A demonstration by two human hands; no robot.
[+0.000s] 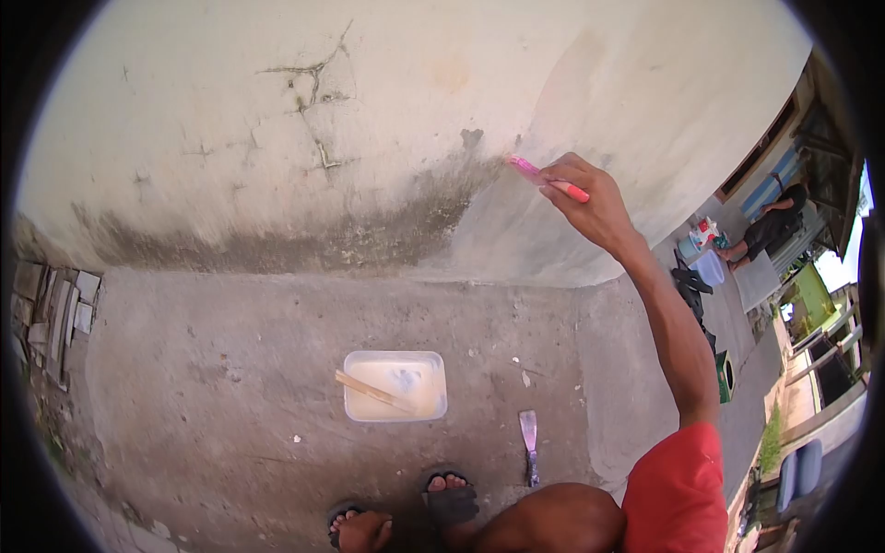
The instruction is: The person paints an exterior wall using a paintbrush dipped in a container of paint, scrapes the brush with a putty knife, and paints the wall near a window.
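My right hand (590,198) is closed around a paintbrush (525,169) with a red-tipped handle. The brush's pink end touches or nearly touches the wall (396,120), at the border between a stained, cracked area and a smoother, paler patch. Low in the view, my left hand (367,532) appears in front of my sandalled foot; its fingers are not clear. On the concrete between me and the wall sits a clear plastic tub (441,387) of whitish paint, with a wooden stick (373,391) leaning in it. A putty knife (529,447) lies on the ground to the tub's right.
Wood pieces and tiles (55,313) are piled at the far left. A green box (725,376) stands beyond my right arm. Farther right, a person in dark clothes (779,221) sits near a translucent basin (710,267) and a bucket (689,245).
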